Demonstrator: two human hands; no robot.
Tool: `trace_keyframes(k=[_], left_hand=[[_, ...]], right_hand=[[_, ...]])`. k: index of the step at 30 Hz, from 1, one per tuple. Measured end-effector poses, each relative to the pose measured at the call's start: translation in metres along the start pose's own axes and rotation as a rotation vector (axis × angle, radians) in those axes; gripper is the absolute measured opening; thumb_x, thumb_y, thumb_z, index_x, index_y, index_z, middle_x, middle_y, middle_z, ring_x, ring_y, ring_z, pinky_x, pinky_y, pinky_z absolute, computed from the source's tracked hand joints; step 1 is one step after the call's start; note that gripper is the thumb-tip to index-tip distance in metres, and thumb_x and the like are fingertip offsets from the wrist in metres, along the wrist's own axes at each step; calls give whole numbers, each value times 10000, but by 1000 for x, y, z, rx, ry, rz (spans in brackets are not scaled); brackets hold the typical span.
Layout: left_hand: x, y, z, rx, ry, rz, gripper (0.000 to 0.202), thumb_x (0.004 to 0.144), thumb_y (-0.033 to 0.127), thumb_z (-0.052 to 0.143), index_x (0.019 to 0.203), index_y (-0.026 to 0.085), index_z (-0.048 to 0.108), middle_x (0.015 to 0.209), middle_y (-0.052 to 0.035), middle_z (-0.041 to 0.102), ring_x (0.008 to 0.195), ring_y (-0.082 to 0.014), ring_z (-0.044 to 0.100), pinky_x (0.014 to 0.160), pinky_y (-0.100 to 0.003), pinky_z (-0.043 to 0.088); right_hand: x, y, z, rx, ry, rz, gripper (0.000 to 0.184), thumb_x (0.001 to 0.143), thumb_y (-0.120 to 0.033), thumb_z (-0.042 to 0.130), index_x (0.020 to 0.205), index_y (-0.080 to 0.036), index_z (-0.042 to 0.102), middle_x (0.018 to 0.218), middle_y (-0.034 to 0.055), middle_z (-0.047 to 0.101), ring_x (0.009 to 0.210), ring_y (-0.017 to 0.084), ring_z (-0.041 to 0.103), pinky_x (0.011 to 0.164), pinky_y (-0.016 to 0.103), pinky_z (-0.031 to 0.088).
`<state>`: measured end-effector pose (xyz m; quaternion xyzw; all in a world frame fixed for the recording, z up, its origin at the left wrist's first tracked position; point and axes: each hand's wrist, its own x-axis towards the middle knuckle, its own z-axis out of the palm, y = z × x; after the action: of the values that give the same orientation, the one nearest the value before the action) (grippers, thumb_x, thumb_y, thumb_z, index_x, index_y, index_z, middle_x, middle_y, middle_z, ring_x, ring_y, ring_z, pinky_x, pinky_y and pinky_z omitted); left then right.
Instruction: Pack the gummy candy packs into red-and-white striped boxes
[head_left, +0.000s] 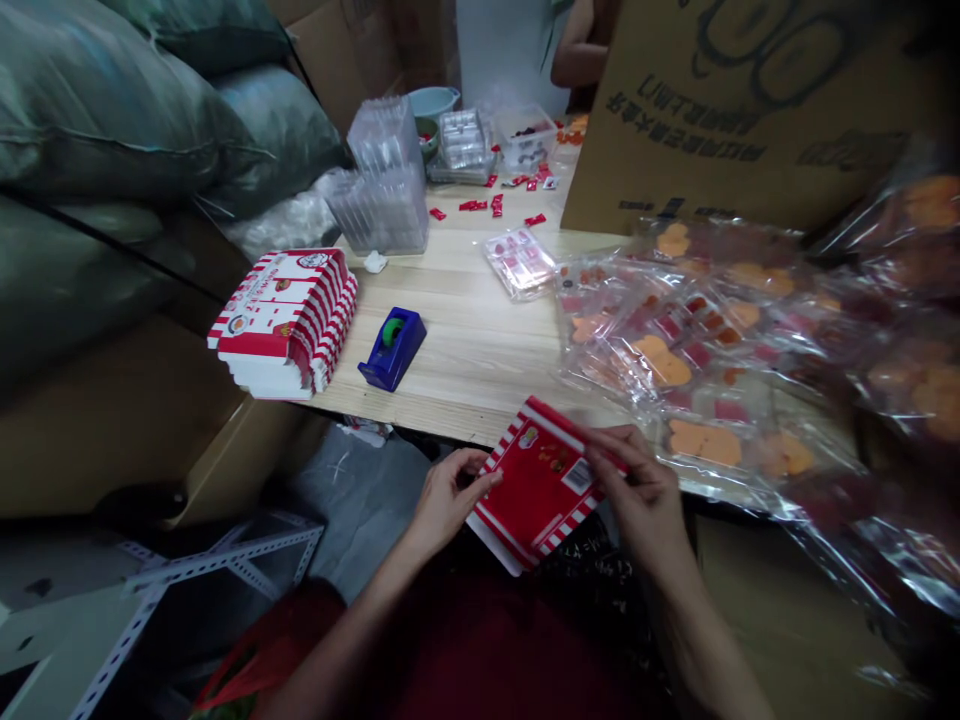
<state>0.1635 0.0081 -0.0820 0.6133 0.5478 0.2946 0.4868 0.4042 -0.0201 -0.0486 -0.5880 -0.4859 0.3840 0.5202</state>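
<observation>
One red-and-white card [532, 490] was held at lower centre of the frame, before the near edge of the counter [465, 350]. Its left edge was pinched between the thumb and fingers of the left hand [448, 500], and its upper right edge was gripped by the right hand [643, 490]; each grip was closed on the card, with no gap left.

The work on this card was judged to be only partly done: a strip along its upper right edge appeared to be folded, while the card as a whole lay nearly flat. Much seemed to be left, since a stack [277, 310] of similar print was seen at left, touched by neither hand.

Counted were one card in hand, one stack, one blue tape dispenser [405, 352] with one green roll [391, 332], one lone pack [520, 262] at centre, two bowls [435, 101], one clear tub [529, 145] and one large carton [690, 140] at upper right. The cards in the stack, the nested clear trays [382, 205], the scattered red sachets [496, 206] and the overlapping bagged pieces [660, 360] at right could not be counted exactly. One co-worker's arm [577, 60] was glimpsed at top.
</observation>
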Motion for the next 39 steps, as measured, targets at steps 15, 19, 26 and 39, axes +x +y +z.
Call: trace_keyframes(k=[15, 19, 26, 39], left_hand=[[78, 74, -78, 64, -397, 208, 249, 835, 349, 785, 1025, 189, 791, 928, -66, 780, 879, -227, 700, 820, -339, 532], [42, 50, -80, -166, 150, 137, 619, 783, 359, 840, 1357, 268, 626, 1341, -112, 682, 1244, -285, 624, 1089, -472, 464], [-12, 18, -25, -638, -93, -145, 526, 846, 370, 797, 1322, 203, 649, 1201, -122, 760, 1035, -285, 743, 967, -436, 566], [-30, 9, 25, -1001, -69, -341, 502, 989, 524, 582, 1405, 244, 610, 1360, -107, 679, 1249, -296, 636, 1084, -428, 468]], right_hand=[[-31, 10, -12, 558, -58, 560, 708, 792, -400, 871, 1426, -362, 557, 1301, 63, 732, 1131, 303, 717, 891, 450, 629], [-64, 36, 15, 678, 188, 657, 591, 772, -418, 881, 1299, -321, 630, 1219, 44, 772, 1097, 293, 747, 894, 420, 642], [-101, 40, 19, 635, -118, 655, 655, 799, -478, 842, 1391, -353, 591, 1408, 85, 679, 1289, 349, 643, 1062, 563, 530], [-70, 50, 23, 167, 106, 223, 431, 953, -445, 672, 1369, -335, 641, 1329, 77, 706, 1184, 283, 670, 1088, 543, 501]])
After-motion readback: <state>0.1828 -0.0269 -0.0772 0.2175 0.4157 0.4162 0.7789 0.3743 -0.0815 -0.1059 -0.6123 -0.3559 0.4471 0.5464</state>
